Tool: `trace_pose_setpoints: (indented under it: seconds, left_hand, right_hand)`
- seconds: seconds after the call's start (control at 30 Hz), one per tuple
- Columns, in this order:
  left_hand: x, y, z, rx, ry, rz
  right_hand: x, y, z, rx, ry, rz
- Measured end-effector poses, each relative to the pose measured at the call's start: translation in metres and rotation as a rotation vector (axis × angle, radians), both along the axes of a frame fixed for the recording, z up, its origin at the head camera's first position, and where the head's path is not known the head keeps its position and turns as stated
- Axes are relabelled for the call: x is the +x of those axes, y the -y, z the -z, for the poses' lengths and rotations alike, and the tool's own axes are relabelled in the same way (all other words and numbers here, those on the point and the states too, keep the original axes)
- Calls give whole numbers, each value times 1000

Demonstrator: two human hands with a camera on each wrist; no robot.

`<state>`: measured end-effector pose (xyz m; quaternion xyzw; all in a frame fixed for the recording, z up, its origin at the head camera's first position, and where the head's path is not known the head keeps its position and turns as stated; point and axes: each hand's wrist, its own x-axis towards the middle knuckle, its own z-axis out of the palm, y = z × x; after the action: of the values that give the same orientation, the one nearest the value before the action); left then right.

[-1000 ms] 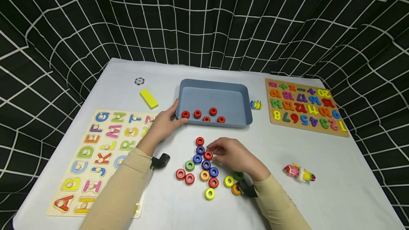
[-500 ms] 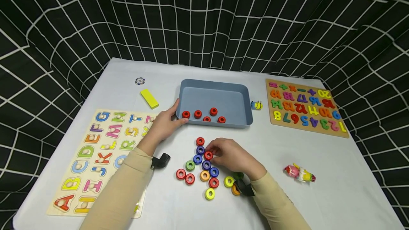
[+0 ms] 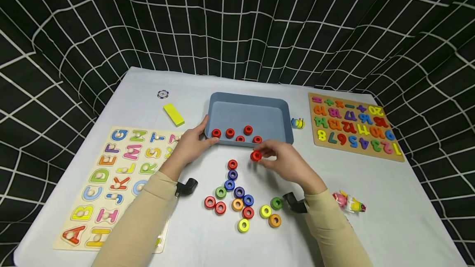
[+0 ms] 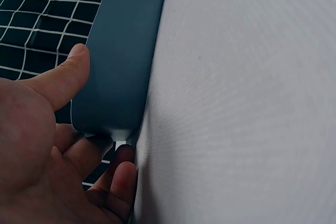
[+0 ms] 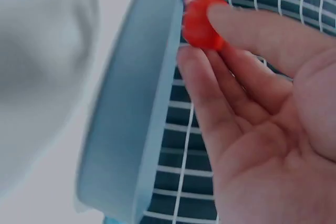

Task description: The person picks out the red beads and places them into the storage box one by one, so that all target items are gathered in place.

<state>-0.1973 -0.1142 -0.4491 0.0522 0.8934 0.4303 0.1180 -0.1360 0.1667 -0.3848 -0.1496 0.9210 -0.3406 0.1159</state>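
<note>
My right hand [image 3: 287, 162] pinches a red ring [image 3: 256, 156] between thumb and fingers, just short of the tray's near wall in the head view. The right wrist view has this red ring [image 5: 199, 22] at the tray's rim, thumb across it. My left hand [image 3: 187, 147] grips the near left corner of the blue-grey tray [image 3: 245, 112]. In the left wrist view, its thumb [image 4: 73, 72] lies along the tray wall [image 4: 123, 51] and its other fingers bend round the corner. Several red rings [image 3: 248, 129] lie inside the tray, along its near side.
Several loose rings in mixed colours, such as a blue ring [image 3: 248, 200], lie before the tray. An alphabet puzzle board [image 3: 89, 217] is at left, a number board [image 3: 356, 135] at right. A yellow block [image 3: 173, 114], a chip [image 3: 162, 94], a bee toy [image 3: 297, 123] and a figurine [image 3: 350, 202] lie around.
My right hand has picked the red ring out of the group on the table and carried it up towards the tray. My left hand has stayed at the tray corner.
</note>
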Motion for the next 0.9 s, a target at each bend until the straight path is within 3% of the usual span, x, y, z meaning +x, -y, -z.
trace_pose_setpoints:
  seconds: [0.2,0.33,0.63,0.9]
  left_hand:
    - [0,2,0,7,7,-7]
    - [0,1,-1,1,4,-4]
    - [0,-1,1,-20,-7,1]
    - [-1,1,0,-21,-8,2]
  right_hand:
    - [-38,-16,-1,-27,-25,204]
    - [-56,-20,5,-19,-12,285]
    - [-72,-18,13,16,12,315]
    - [-74,-21,23,96,30,303]
